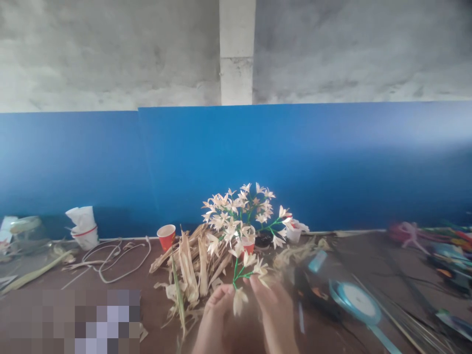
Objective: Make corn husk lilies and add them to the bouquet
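A green-stemmed sprig with several pale flowers (240, 301) stands between my two hands, low in the middle of the head view. The fingers of my left hand (217, 307) are closed on the lower stem. My right hand (271, 307) is beside the flowers on the right, its fingertips near the green stem and partly blurred; whether it grips anything is unclear. Just behind is a larger bunch of similar pale flowers (230, 211) on green stems, in front of the blue panel. A red and white cup (248, 245) shows beneath the bunch.
Dried husks (190, 270) lie left of the hands, near a red cup (166, 239). White cord (125, 278) curls farther left, beside a white container (87, 237). Right are a blue ribbon roll (357, 301), thin sticks (398, 314) and a pink bundle (409, 236).
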A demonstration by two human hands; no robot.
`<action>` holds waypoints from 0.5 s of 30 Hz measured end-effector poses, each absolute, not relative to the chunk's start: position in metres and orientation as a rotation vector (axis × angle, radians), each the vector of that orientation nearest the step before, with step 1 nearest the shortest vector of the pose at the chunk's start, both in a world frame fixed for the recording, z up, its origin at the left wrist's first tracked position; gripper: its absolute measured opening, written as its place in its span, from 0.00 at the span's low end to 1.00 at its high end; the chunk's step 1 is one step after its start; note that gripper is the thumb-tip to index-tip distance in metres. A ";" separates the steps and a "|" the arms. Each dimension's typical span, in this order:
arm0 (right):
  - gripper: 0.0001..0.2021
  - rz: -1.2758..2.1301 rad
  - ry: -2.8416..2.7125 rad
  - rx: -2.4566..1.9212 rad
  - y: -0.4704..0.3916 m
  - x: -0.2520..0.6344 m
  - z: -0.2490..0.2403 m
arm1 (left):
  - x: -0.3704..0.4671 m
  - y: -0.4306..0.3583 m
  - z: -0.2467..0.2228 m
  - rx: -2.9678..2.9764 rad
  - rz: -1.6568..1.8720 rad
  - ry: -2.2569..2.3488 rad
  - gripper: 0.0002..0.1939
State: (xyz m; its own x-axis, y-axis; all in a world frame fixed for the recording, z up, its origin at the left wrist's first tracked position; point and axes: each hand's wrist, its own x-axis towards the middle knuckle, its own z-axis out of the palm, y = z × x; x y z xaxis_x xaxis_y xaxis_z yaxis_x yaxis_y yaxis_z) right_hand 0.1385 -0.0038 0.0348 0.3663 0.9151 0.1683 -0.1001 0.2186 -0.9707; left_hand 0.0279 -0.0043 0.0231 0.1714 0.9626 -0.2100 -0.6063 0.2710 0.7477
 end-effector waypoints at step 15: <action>0.18 1.271 -1.181 -0.970 0.005 0.165 0.071 | 0.017 -0.009 0.025 0.623 0.954 0.409 0.10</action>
State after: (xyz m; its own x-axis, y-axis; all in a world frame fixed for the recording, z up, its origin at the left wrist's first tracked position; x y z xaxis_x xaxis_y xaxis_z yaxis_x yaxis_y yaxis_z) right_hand 0.1648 0.0047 0.0712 -0.0705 0.9920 0.1049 -0.1771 0.0910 -0.9800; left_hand 0.0172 -0.0093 0.0246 0.5243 0.8498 -0.0537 -0.6246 0.4266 0.6541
